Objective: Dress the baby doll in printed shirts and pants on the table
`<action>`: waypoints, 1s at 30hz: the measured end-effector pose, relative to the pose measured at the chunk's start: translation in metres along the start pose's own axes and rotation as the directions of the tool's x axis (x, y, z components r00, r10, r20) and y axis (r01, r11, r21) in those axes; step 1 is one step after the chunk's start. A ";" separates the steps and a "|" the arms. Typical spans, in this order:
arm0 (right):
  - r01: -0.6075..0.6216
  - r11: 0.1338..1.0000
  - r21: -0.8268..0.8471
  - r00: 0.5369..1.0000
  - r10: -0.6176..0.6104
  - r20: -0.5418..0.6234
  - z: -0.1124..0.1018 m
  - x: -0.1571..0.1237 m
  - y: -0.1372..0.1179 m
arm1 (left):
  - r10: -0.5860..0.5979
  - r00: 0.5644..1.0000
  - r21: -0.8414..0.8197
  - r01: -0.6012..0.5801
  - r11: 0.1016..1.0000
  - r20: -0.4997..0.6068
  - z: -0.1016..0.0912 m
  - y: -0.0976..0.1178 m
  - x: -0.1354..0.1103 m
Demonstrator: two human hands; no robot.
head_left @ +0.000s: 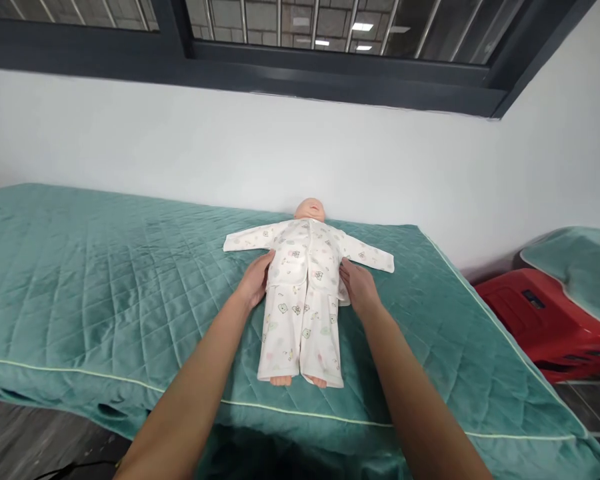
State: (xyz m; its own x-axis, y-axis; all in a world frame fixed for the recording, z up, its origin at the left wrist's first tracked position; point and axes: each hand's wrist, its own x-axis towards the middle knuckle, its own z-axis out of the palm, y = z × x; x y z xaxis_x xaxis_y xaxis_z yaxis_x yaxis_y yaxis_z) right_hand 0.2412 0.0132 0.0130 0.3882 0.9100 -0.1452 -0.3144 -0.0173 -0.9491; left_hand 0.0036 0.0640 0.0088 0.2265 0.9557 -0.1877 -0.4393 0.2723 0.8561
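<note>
Item: baby doll [304,300] in a printed white suit, on its back across the bed [100,267]. Head at the far edge against the wall [180,147], bare feet just short of the near edge, sleeves spread.

Left grip [255,280]: fingers straight and together, laid flat against the doll's waist, closed on nothing.

Right grip [360,288]: fingertips at the shirt hem on the opposite side (pinching cloth or only touching, I cannot tell).

Open room: a wide stretch of quilted cover toward the left end, and a narrower strip before the right edge.

Beyond that edge: red plastic stool [530,313].
</note>
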 end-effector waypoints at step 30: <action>-0.152 0.938 0.313 0.970 0.081 0.229 0.005 0.049 -0.008 | -0.067 0.998 0.175 0.062 0.983 0.019 0.012 0.011 0.040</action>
State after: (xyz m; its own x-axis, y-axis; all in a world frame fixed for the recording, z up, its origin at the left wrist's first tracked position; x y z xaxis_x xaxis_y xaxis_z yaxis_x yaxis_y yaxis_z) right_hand 0.2585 0.0604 0.0147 0.1527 0.9763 -0.1535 -0.6248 -0.0250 -0.7804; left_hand 0.0183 0.1041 0.0162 0.2716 0.9332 -0.2352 -0.2656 0.3076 0.9137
